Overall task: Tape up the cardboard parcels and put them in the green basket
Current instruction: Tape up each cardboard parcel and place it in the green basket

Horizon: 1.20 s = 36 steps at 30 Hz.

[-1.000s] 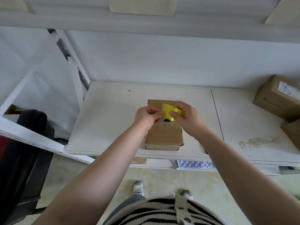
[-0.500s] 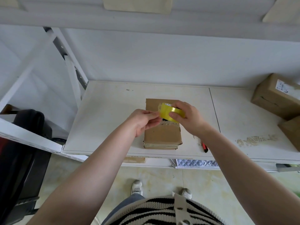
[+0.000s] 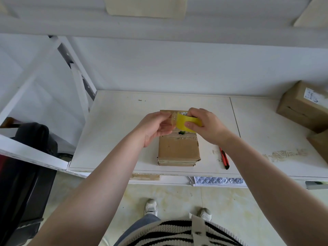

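A small brown cardboard parcel (image 3: 178, 150) lies flat on the white shelf (image 3: 115, 139), near its front edge, with a dark hole in its crumpled top seam. Just above its far half, my right hand (image 3: 205, 126) grips a yellow roll of tape (image 3: 186, 122). My left hand (image 3: 156, 127) pinches the loose clear end of the tape (image 3: 173, 119), pulled a short way off the roll to the left. The green basket is not in view.
A red and black utility knife (image 3: 224, 158) lies on the shelf right of the parcel. Two more cardboard boxes (image 3: 301, 105) sit at the far right, one with a white label. A dark chair (image 3: 26, 166) stands at the left. Tape residue marks the right panel.
My left hand has taken hold of the tape's end and drawn it a little leftward off the roll. My right hand holds the roll in about the same place.
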Each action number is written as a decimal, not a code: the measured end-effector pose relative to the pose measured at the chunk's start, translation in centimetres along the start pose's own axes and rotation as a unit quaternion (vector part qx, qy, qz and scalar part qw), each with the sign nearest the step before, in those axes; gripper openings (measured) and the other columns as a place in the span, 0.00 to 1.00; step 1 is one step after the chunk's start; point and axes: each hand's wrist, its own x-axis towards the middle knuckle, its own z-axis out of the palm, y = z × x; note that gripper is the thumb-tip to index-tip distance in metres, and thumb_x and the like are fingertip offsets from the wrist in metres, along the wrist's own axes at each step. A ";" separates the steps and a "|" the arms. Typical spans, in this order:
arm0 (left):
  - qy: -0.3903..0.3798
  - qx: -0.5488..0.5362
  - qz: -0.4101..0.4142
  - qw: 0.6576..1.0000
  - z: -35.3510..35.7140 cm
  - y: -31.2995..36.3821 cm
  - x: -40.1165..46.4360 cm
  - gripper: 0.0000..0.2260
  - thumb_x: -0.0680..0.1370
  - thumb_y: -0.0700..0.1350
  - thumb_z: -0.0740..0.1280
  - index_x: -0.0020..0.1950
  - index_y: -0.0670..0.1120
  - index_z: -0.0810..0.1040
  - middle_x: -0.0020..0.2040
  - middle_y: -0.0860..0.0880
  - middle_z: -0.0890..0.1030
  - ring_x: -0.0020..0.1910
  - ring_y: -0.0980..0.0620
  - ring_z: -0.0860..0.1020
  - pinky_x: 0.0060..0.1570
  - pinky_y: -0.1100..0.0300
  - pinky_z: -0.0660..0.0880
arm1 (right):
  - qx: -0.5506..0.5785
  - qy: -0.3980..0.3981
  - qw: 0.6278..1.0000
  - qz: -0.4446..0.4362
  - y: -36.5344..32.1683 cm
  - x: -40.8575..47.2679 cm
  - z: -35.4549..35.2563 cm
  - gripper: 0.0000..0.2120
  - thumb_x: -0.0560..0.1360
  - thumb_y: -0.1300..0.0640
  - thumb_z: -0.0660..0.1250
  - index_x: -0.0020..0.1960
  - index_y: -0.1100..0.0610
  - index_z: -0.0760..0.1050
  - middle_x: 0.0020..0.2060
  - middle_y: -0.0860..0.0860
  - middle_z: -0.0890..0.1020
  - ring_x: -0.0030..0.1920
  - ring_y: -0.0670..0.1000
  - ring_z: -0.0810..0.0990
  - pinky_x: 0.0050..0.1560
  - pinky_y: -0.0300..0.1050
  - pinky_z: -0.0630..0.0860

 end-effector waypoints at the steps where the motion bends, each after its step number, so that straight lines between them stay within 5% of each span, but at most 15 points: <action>1: 0.012 0.031 0.005 0.999 0.2 -0.2 0.1 0.13 0.81 0.48 0.65 0.58 0.39 0.78 0.44 0.43 0.82 0.41 0.49 0.82 0.44 0.59 0.82 | -0.002 -0.001 1.000 0.000 -0.1 0.0 0.2 0.04 0.77 0.56 0.67 0.47 0.55 0.72 0.39 0.57 0.76 0.42 0.55 0.72 0.41 0.47 0.67; 12: 0.099 0.036 0.060 0.993 0.9 -1.3 1.1 0.04 0.75 0.38 0.72 0.43 0.40 0.79 0.40 0.43 0.82 0.35 0.50 0.81 0.35 0.65 0.79 | -0.001 -0.007 1.000 -0.011 -0.3 0.1 0.4 0.05 0.78 0.57 0.67 0.46 0.57 0.72 0.37 0.54 0.75 0.40 0.53 0.71 0.41 0.48 0.67; 18: 0.102 0.015 0.054 0.993 0.4 -1.7 1.2 0.05 0.75 0.37 0.72 0.40 0.43 0.81 0.34 0.47 0.82 0.31 0.54 0.82 0.35 0.65 0.78 | 0.014 -0.010 1.000 0.019 0.4 0.0 0.4 0.06 0.78 0.54 0.66 0.43 0.51 0.70 0.32 0.44 0.72 0.33 0.43 0.70 0.32 0.34 0.63; 30: 0.043 -0.006 0.049 0.998 0.1 -1.2 0.8 0.05 0.76 0.42 0.71 0.42 0.43 0.80 0.30 0.50 0.79 0.31 0.55 0.79 0.37 0.63 0.79 | 0.015 -0.025 0.998 0.051 -0.2 0.6 0.8 0.06 0.78 0.53 0.65 0.44 0.52 0.71 0.34 0.48 0.74 0.35 0.50 0.72 0.37 0.46 0.68; 36: 0.103 0.059 0.087 0.989 0.0 -0.9 0.9 0.04 0.75 0.37 0.73 0.41 0.40 0.80 0.33 0.45 0.80 0.26 0.55 0.76 0.37 0.60 0.81 | -0.013 -0.022 0.998 0.058 -0.7 0.9 0.9 0.08 0.78 0.50 0.66 0.46 0.54 0.73 0.34 0.48 0.75 0.36 0.51 0.73 0.36 0.44 0.67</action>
